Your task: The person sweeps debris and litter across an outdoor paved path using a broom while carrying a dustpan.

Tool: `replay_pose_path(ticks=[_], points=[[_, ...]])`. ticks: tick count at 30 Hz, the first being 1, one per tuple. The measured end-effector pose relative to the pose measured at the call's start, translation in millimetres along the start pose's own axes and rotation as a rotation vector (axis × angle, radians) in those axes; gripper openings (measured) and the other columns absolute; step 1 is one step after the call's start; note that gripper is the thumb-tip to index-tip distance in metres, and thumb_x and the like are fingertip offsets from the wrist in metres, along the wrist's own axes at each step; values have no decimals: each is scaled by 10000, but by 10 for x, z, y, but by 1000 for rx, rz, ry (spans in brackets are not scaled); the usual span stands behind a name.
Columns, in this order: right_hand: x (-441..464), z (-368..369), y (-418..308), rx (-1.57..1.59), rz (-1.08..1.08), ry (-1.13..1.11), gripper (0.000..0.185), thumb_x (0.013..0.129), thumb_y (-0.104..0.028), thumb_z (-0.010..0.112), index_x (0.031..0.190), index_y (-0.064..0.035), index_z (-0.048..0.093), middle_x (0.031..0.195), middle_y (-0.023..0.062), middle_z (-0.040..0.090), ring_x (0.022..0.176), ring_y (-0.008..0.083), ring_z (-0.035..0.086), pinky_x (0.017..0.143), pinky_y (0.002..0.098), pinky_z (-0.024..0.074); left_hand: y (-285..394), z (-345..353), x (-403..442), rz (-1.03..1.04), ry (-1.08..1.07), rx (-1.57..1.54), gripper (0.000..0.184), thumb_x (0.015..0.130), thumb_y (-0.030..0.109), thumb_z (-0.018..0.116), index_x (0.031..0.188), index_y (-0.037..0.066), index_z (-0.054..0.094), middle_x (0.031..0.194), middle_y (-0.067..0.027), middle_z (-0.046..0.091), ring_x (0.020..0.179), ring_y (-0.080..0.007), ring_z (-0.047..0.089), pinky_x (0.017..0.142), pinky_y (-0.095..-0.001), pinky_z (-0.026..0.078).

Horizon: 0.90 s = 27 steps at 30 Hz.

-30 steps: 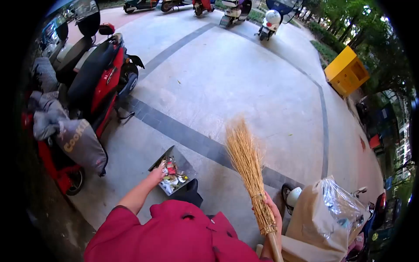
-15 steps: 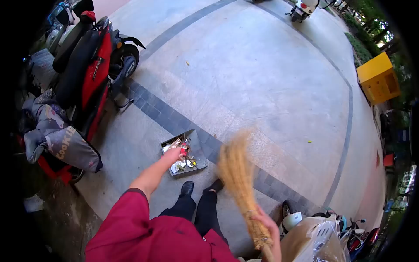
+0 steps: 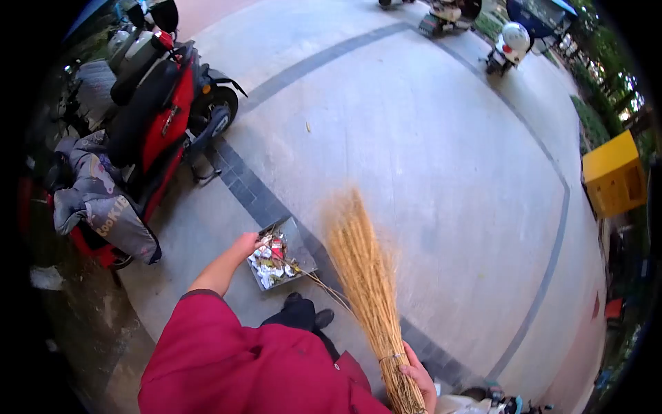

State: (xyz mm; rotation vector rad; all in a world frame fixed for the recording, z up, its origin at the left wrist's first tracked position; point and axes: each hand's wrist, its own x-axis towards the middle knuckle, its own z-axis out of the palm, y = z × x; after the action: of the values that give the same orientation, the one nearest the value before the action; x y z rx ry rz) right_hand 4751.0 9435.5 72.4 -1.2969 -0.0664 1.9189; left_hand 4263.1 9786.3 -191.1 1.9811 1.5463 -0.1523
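Observation:
My left hand is closed at the left rim of a grey metal dustpan; what its fingers grip is too small to tell. Paper scraps and other litter lie in the pan. Thin pale twigs run from over the litter towards the broom. At the lower right, my right hand is wrapped round the bound lower part of a straw broom, whose bristles point up and away, apart from the dustpan.
A red scooter with a grey printed cover stands at the left. More scooters are at the back right. A yellow box stands at the far right. My shoes are just below the dustpan.
My left hand has shifted left across the dustpan since half a second ago. The broom bristles have swung left, and twigs now show between pan and broom. The view has turned.

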Motion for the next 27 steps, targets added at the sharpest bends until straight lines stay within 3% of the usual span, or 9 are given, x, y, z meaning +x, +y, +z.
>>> replay_pose_path(ticks=[4, 6, 13, 18, 20, 22, 23, 26, 27], points=[[618, 49, -930, 126, -21, -27, 870, 692, -167, 629, 1406, -145, 132, 1109, 216, 521, 802, 349, 617, 590, 414, 538, 244, -552, 130, -127, 247, -56, 361, 756, 336, 609, 934, 23, 588, 898, -227, 610, 839, -390, 581, 735, -461, 470], [1042, 83, -1394, 130, -46, -32, 859, 689, -167, 615, 1400, -154, 134, 1050, 230, 537, 722, 359, 626, 503, 416, 540, 308, -746, 385, -177, 209, -95, 347, 763, 314, 597, 948, 21, 584, 909, -232, 607, 854, -392, 581, 743, -455, 473], [2123, 493, -3086, -104, 5, -89, 752, 747, -198, 576, 1393, -145, 194, 1048, 205, 554, 746, 326, 627, 556, 378, 548, 276, -920, 1415, -343, 286, -318, 345, 772, 293, 588, 968, 8, 583, 913, -234, 605, 866, -378, 586, 751, -433, 473], [2701, 893, -4402, -241, 1, -111, 717, 762, -204, 550, 1386, -119, 207, 1058, 208, 553, 735, 323, 629, 547, 370, 549, 488, -1601, 2084, -489, 301, -322, 358, 787, 304, 578, 989, 8, 578, 955, -231, 602, 912, -381, 575, 787, -430, 470], [2652, 1298, -4950, -165, -38, -76, 690, 786, -202, 559, 1380, -87, 229, 1136, 178, 516, 838, 280, 594, 646, 347, 511, 588, -1853, 2371, -513, 323, -310, 351, 788, 300, 580, 989, 12, 575, 952, -231, 601, 916, -382, 572, 787, -434, 468], [2559, 1895, -5440, 89, -136, -46, 649, 829, -195, 586, 1373, -36, 269, 1296, 119, 441, 1055, 198, 525, 856, 303, 435, 578, -2018, 2717, -525, 364, -311, 342, 791, 297, 581, 983, 15, 572, 948, -231, 600, 918, -386, 569, 782, -443, 466], [2751, 1789, -5711, -199, -192, -51, 555, 867, -249, 499, 1345, -31, 319, 1264, 145, 467, 1052, 215, 527, 859, 320, 438, 577, -2007, 2922, -525, 384, -321, 336, 792, 295, 581, 978, 15, 571, 945, -231, 599, 919, -388, 568, 778, -448, 464], [4034, 934, -6715, -335, -52, -112, 705, 765, -205, 543, 1381, -105, 214, 1044, 210, 557, 712, 314, 631, 519, 368, 551, 703, -2086, 3434, -592, 368, -321, 336, 803, 322, 573, 970, 32, 546, 943, -225, 597, 917, -403, 560, 757, -478, 458], [4242, 952, -6911, -265, -98, -98, 692, 766, -208, 543, 1374, -94, 232, 1020, 205, 564, 687, 294, 630, 505, 367, 552, 753, -2154, 3550, -624, 348, -316, 343, 812, 352, 561, 971, 50, 538, 961, -220, 595, 928, -406, 557, 762, -485, 457]])
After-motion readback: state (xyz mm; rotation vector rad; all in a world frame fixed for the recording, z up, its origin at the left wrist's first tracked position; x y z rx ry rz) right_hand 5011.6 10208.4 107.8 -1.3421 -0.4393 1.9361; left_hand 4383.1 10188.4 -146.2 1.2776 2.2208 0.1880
